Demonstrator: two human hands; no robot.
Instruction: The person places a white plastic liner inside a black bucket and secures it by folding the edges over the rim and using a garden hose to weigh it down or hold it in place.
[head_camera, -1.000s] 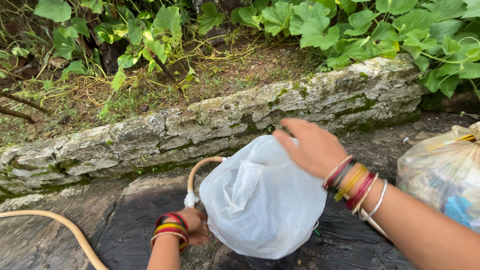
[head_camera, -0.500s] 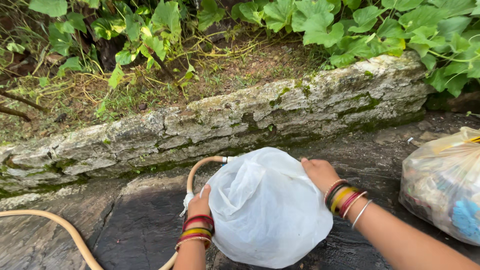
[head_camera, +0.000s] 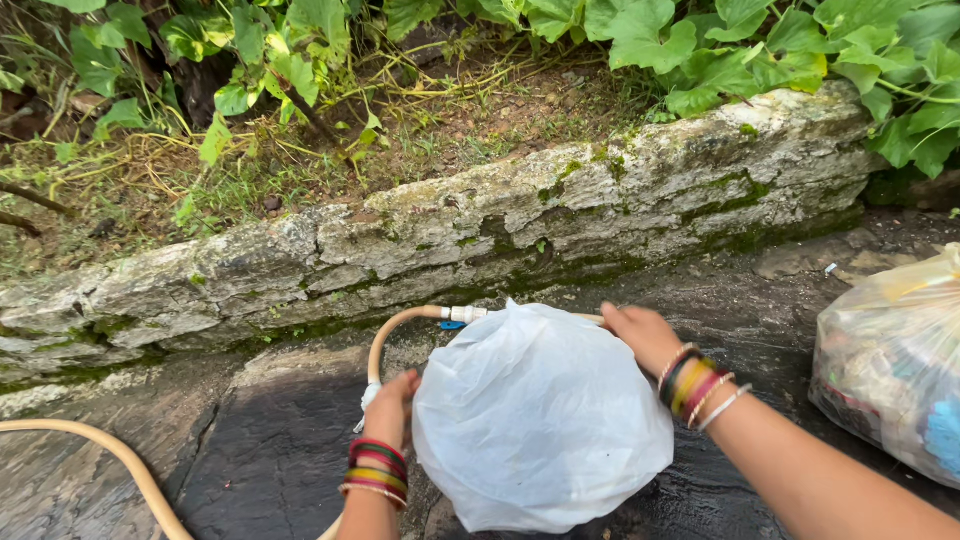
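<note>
A puffed-up white plastic bag (head_camera: 540, 420) covers something round on the wet dark stone ground. My left hand (head_camera: 393, 405) presses against the bag's left side, fingers closed along its edge, next to a beige hose (head_camera: 385, 340) that curves into the bag's top. My right hand (head_camera: 640, 335) grips the bag at its upper right edge. Both wrists wear several coloured bangles. What lies under the bag is hidden.
A mossy stone kerb (head_camera: 450, 230) runs across behind the bag, with soil and leafy vines (head_camera: 700, 50) beyond. A translucent bag (head_camera: 895, 360) stuffed with mixed items sits at the right. The hose also trails along the ground at bottom left (head_camera: 110, 455).
My right hand came down from above the bag to grip its upper right edge. My left hand rose from the bag's lower left to its left side. The bag looks smoother and rounder.
</note>
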